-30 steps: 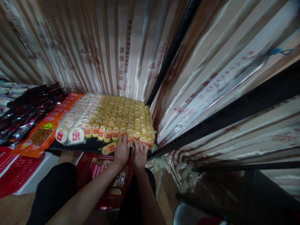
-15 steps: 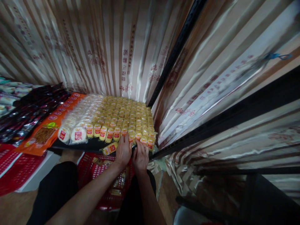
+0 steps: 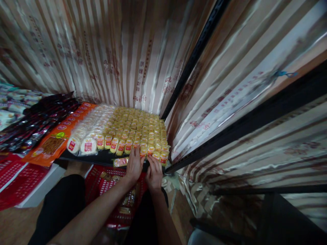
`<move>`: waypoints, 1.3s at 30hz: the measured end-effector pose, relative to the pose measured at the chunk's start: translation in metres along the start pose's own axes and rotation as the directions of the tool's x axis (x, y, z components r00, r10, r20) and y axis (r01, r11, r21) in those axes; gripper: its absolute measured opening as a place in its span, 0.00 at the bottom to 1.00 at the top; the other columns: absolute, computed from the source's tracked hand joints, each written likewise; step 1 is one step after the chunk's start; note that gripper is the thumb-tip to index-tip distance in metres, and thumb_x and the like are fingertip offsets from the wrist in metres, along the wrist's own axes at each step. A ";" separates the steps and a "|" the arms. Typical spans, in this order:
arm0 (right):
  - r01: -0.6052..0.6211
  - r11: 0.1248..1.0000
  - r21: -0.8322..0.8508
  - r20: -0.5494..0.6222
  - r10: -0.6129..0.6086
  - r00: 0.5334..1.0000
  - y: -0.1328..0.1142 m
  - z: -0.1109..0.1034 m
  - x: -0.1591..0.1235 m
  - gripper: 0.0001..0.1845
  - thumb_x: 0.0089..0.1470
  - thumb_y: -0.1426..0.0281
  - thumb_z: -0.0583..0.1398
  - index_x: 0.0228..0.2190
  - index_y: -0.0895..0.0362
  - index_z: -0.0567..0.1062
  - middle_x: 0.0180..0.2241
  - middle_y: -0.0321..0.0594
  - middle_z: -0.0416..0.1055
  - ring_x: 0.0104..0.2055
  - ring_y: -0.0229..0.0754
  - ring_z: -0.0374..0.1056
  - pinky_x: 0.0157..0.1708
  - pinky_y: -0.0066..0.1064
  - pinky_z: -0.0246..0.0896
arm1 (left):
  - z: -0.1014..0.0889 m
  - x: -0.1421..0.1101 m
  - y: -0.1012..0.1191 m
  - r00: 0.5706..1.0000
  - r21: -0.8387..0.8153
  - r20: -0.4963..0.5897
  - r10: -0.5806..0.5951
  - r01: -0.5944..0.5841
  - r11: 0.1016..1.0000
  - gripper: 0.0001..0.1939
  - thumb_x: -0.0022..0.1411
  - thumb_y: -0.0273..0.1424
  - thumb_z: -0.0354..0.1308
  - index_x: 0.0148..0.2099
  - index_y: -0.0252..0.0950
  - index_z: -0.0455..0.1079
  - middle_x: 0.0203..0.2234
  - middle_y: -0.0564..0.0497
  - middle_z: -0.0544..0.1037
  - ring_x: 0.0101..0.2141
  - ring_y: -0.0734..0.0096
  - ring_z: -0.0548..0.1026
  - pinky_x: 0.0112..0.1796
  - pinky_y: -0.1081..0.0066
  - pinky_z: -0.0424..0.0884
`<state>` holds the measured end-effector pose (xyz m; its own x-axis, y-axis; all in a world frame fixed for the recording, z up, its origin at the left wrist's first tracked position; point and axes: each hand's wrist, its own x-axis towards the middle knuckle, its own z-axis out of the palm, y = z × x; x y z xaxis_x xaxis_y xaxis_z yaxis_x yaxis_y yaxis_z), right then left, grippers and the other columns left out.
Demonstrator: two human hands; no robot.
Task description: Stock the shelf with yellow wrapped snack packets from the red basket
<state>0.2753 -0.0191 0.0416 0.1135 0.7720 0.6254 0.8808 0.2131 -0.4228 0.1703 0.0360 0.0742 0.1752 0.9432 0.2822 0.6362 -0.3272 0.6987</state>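
Note:
Rows of yellow snack packets [image 3: 127, 132] in clear wrap with red labels fill the right end of a black shelf [image 3: 102, 158]. At the front of these rows, my left hand [image 3: 134, 166] has its fingers bent and closed at a packet. Close on its right, my right hand [image 3: 154, 173] presses its curled fingertips against the neighbouring front packets. The fingers partly cover what they touch. One loose yellow packet [image 3: 120, 162] lies on its side along the shelf edge, just left of my left hand.
Round white packets [image 3: 88, 146], an orange bag [image 3: 52, 144] and dark shiny packs [image 3: 42, 122] line the shelf leftward. Below my arms is a red basket [image 3: 95, 180] with wrapped items. Black metal posts [image 3: 194, 64] and patterned curtain cloth [image 3: 114, 51] enclose the back and right.
The view has shifted slightly. The loose packet has rolled so its red label faces away less plainly. My right hand's fingers have spread a little along the front packets; my left hand stays close.

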 end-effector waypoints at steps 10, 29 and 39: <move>-0.009 1.000 -0.022 -0.051 0.008 0.999 0.001 -0.005 0.000 0.22 0.55 0.78 0.46 0.49 0.57 0.67 0.48 0.46 0.67 0.52 0.42 0.60 0.51 0.42 0.58 | -0.020 -0.023 -0.010 0.986 0.018 -0.087 0.144 -0.143 0.990 0.17 0.61 0.25 0.47 0.53 0.33 0.61 0.43 0.43 0.65 0.45 0.64 0.67 0.47 0.61 0.68; -0.167 0.977 -0.133 -0.153 0.146 0.977 -0.023 -0.002 0.019 0.21 0.58 0.74 0.46 0.51 0.59 0.66 0.49 0.51 0.64 0.52 0.47 0.57 0.50 0.45 0.55 | -0.047 -0.115 -0.059 0.985 -0.104 0.090 0.144 -0.135 0.985 0.17 0.60 0.23 0.44 0.48 0.39 0.67 0.42 0.46 0.72 0.42 0.69 0.73 0.42 0.69 0.73; -0.015 0.983 -0.182 -0.042 0.008 0.999 -0.016 -0.007 -0.001 0.25 0.54 0.78 0.46 0.53 0.56 0.64 0.54 0.47 0.63 0.56 0.46 0.55 0.52 0.46 0.55 | -0.054 -0.100 -0.075 0.999 -0.145 -0.027 0.033 -0.037 0.989 0.14 0.62 0.23 0.44 0.45 0.39 0.68 0.39 0.48 0.71 0.41 0.69 0.72 0.43 0.66 0.72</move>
<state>0.2639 -0.0276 0.0522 0.1393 0.7477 0.6493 0.9479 0.0891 -0.3060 0.0647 -0.0364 0.0286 0.1762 0.9300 0.3225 0.5139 -0.3664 0.7757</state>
